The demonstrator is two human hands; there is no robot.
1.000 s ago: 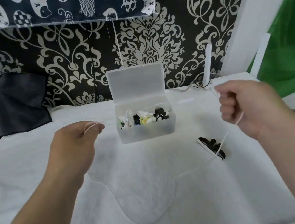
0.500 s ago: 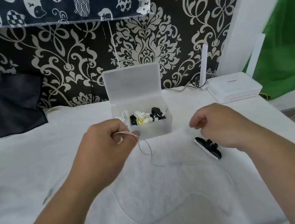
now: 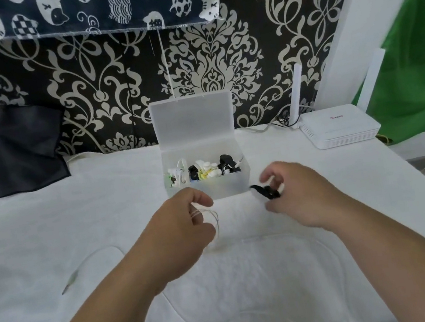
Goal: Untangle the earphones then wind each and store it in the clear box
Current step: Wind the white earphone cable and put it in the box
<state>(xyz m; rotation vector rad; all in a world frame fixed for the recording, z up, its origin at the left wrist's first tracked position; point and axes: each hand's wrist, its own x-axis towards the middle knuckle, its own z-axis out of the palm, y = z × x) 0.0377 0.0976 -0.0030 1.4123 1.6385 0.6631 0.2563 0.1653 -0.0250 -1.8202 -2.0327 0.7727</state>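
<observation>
The clear box [image 3: 234, 185] stands open on the white cloth, its lid [image 3: 192, 116] up, with several wound earphones [image 3: 204, 169] inside. My left hand [image 3: 181, 231] pinches a few loops of thin white earphone cable [image 3: 214, 217] just in front of the box. The rest of that cable [image 3: 261, 314] trails in a wide curve across the cloth, and its plug end [image 3: 69, 282] lies to the left. My right hand [image 3: 296, 194] holds a black clip-like piece [image 3: 265, 191] beside the box's front right corner.
A white router [image 3: 339, 127] with an upright antenna sits at the back right. A dark cloth [image 3: 19, 149] hangs at the back left against the patterned wall. A green sheet [image 3: 421, 61] hangs at the right.
Both hands came together from a wide stretch of the cable. My left hand now holds loops near the box. My right hand picked the black piece up off the cloth.
</observation>
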